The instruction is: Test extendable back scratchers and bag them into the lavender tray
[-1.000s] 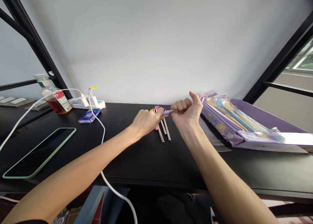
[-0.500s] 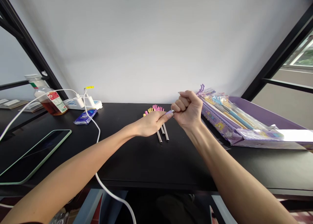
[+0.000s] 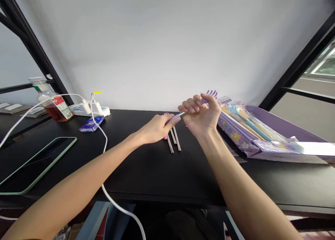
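A purple back scratcher (image 3: 173, 118) with a thin silver rod spans the gap between my hands. My left hand (image 3: 154, 129) is closed around its purple handle. At the other end, my right hand (image 3: 202, 118) has its fingers curled on the rod, palm turned toward me and thumb raised. Purple claw prongs (image 3: 212, 93) stick out above that hand. Below and behind my left hand, several silver rods (image 3: 177, 140) lie on the black table (image 3: 157, 177); a pink clawed end shows beside them, the rest hidden by my hand.
To the right is a purple box (image 3: 274, 119) with plastic-wrapped scratchers. At left are a phone (image 3: 39, 163), a blue packet (image 3: 92, 124), a power strip (image 3: 104, 111) and a bottle (image 3: 56, 105) of brown liquid. A white cable (image 3: 104, 138) crosses the table.
My left hand has shifted left and the bare rod between my hands shows longer. My right hand has loosened from a fist, with its palm and the purple prongs more in view.
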The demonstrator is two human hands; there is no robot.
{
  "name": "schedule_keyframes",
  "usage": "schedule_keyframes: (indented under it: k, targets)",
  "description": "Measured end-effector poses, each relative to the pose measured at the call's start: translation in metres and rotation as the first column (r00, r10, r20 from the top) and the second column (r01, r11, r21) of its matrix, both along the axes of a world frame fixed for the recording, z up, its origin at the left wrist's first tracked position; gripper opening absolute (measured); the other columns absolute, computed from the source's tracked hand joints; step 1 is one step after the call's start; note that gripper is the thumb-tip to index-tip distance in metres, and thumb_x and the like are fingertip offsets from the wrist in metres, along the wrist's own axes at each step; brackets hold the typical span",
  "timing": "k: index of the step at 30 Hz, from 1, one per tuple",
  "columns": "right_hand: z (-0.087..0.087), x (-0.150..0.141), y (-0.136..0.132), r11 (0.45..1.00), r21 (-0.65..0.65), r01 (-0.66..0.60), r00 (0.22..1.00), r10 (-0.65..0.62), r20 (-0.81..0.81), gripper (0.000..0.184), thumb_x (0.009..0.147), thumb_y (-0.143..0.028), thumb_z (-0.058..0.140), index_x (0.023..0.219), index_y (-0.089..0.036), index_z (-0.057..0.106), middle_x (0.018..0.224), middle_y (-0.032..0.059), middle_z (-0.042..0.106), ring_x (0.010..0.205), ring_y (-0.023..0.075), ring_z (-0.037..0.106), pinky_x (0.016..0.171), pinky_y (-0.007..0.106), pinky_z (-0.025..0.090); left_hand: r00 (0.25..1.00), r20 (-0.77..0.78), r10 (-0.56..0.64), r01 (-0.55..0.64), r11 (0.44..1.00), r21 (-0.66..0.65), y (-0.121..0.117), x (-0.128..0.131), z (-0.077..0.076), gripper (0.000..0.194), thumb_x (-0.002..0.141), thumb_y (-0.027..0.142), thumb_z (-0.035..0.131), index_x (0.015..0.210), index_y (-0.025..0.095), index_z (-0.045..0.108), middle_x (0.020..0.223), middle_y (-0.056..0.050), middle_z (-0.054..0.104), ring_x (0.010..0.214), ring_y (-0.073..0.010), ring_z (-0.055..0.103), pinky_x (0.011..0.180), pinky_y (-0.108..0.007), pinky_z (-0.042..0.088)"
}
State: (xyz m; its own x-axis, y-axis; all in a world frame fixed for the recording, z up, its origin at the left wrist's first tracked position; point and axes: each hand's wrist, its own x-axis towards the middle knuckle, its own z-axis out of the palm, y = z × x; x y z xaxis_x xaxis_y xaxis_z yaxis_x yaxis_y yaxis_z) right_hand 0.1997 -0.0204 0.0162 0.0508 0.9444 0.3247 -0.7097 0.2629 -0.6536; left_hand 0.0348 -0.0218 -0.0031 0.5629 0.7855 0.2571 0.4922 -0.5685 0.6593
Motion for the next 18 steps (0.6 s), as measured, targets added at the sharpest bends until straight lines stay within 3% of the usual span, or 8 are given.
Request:
schedule_keyframes:
  k: [1, 4, 5, 7, 9, 12, 18]
  targets:
    - [0.0, -0.002, 0.003, 0.999, -0.05, 0.019, 0.999, -0.021, -0.049, 0.04, 0.075, -0.032, 0.066, 0.058, -0.023, 0.031, 0.05, -0.0074, 0.028, 0.046, 0.0083, 0.032, 0.052, 0.028, 0.04, 0.987, -0.098, 0.126, -0.107, 0.978, 0.181, 0.001, -0.002, -0.002, 0.045, 0.102, 0.057, 0.033, 0.088, 0.02, 0.055, 0.058, 0.001, 0.054, 0.052, -0.0153, 0.058, 0.052, -0.026, 0.039]
    - [-0.002, -0.008, 0.011, 0.981, -0.185, 0.051, 0.983, -0.081, -0.163, 0.036, 0.076, -0.03, 0.064, 0.058, -0.023, 0.033, 0.049, -0.0074, 0.03, 0.046, 0.008, 0.034, 0.054, 0.027, 0.041, 0.831, -0.29, 0.475, -0.237, 0.773, 0.588, 0.006, -0.007, -0.008, 0.044, 0.103, 0.053, 0.032, 0.099, 0.019, 0.061, 0.066, -0.006, 0.066, 0.061, -0.024, 0.066, 0.055, -0.029, 0.037]
    - [-0.003, -0.009, 0.013, 0.978, -0.2, 0.056, 0.98, -0.091, -0.175, 0.037, 0.076, -0.031, 0.063, 0.058, -0.023, 0.033, 0.049, -0.0077, 0.029, 0.045, 0.0077, 0.033, 0.053, 0.027, 0.04, 0.786, -0.315, 0.533, -0.23, 0.723, 0.651, 0.008, -0.007, -0.01, 0.045, 0.104, 0.052, 0.031, 0.101, 0.019, 0.062, 0.068, -0.008, 0.068, 0.063, -0.026, 0.067, 0.055, -0.029, 0.036]
    - [-0.004, -0.01, 0.014, 0.98, -0.183, 0.082, 0.978, -0.114, -0.172, 0.041, 0.078, -0.034, 0.061, 0.056, -0.023, 0.029, 0.047, -0.0083, 0.024, 0.043, 0.0074, 0.028, 0.049, 0.026, 0.037, 0.752, -0.348, 0.559, -0.192, 0.692, 0.696, 0.01, -0.006, -0.013, 0.047, 0.104, 0.052, 0.028, 0.105, 0.019, 0.061, 0.069, -0.009, 0.069, 0.063, -0.0274, 0.069, 0.054, -0.028, 0.035]
    - [-0.005, -0.01, 0.013, 0.979, -0.157, 0.132, 0.975, -0.157, -0.156, 0.047, 0.08, -0.037, 0.06, 0.055, -0.023, 0.022, 0.044, -0.009, 0.017, 0.04, 0.0074, 0.02, 0.044, 0.027, 0.031, 0.763, -0.375, 0.526, -0.148, 0.707, 0.691, 0.011, -0.002, -0.015, 0.048, 0.105, 0.052, 0.026, 0.106, 0.018, 0.06, 0.065, -0.008, 0.068, 0.06, -0.0266, 0.068, 0.052, -0.027, 0.032]
    - [-0.004, -0.007, 0.012, 0.967, -0.128, 0.22, 0.964, -0.236, -0.123, 0.054, 0.082, -0.035, 0.06, 0.057, -0.023, 0.014, 0.043, -0.0096, 0.01, 0.039, 0.0076, 0.01, 0.039, 0.029, 0.02, 0.826, -0.383, 0.413, -0.095, 0.773, 0.627, 0.009, 0.006, -0.015, 0.044, 0.106, 0.049, 0.026, 0.106, 0.017, 0.056, 0.061, -0.005, 0.065, 0.055, -0.0232, 0.064, 0.05, -0.026, 0.029]
    - [-0.001, 0.002, 0.013, 0.963, -0.023, 0.269, 0.963, -0.27, 0.0, 0.058, 0.083, -0.025, 0.064, 0.06, -0.022, 0.011, 0.042, -0.0104, 0.011, 0.039, 0.0063, 0.008, 0.039, 0.029, 0.018, 0.957, -0.244, 0.159, -0.074, 0.944, 0.322, 0.002, 0.016, -0.005, 0.043, 0.105, 0.051, 0.025, 0.088, 0.02, 0.049, 0.056, 0.002, 0.052, 0.048, -0.0158, 0.054, 0.05, -0.027, 0.032]
